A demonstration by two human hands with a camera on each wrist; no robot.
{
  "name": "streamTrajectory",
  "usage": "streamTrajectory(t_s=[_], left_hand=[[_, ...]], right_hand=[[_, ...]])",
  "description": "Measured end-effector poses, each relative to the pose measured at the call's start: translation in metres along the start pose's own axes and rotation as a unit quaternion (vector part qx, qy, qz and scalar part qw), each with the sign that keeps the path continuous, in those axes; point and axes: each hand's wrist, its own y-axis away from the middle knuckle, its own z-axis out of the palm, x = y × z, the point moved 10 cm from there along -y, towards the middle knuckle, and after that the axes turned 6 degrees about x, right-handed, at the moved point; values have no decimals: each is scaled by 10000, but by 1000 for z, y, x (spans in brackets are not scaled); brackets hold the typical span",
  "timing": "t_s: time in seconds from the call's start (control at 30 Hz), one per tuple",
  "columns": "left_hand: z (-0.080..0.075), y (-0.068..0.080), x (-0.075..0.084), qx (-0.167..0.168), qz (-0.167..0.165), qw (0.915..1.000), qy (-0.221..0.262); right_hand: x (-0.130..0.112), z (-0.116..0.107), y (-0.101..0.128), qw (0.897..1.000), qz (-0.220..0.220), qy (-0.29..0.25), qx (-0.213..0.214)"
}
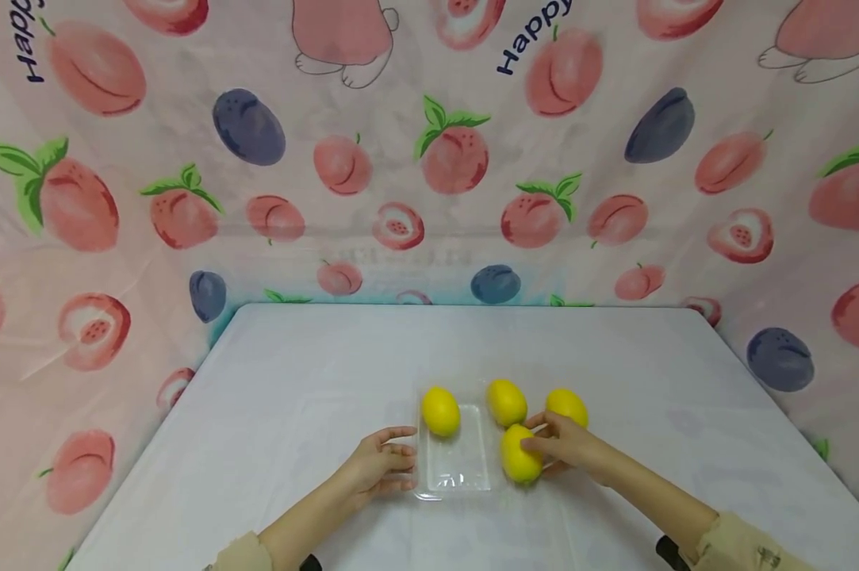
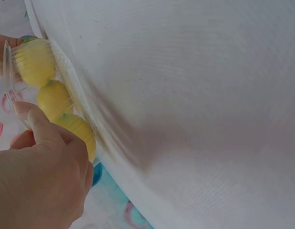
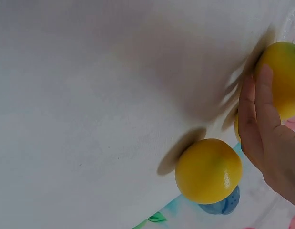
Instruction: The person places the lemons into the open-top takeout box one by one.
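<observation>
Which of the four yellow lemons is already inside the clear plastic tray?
The leftmost yellow lemon, lying at the far end of the clear plastic tray. The other three sit on the white table, right of the tray, one under the right hand.

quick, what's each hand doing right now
Left hand: fingers curled on the edge of the clear tray, holding it.
Right hand: fingers wrapped on a lemon beside the tray.
</observation>
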Motion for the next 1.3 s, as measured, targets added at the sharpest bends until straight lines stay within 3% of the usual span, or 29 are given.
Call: streamTrajectory(t_s=[0.3,0.6,1.3], left_hand=[[1,0,3,-25,-3,10000,-3],[0,2,1,-32,-37,10000,-51],[1,-1,0,-12,-35,10000,72]], right_hand=[[2,4,-4,9995,-58,-280,-114],[10,6,-6,9992,189,-349,81],[5,-7,0,9988,67,-459,184]])
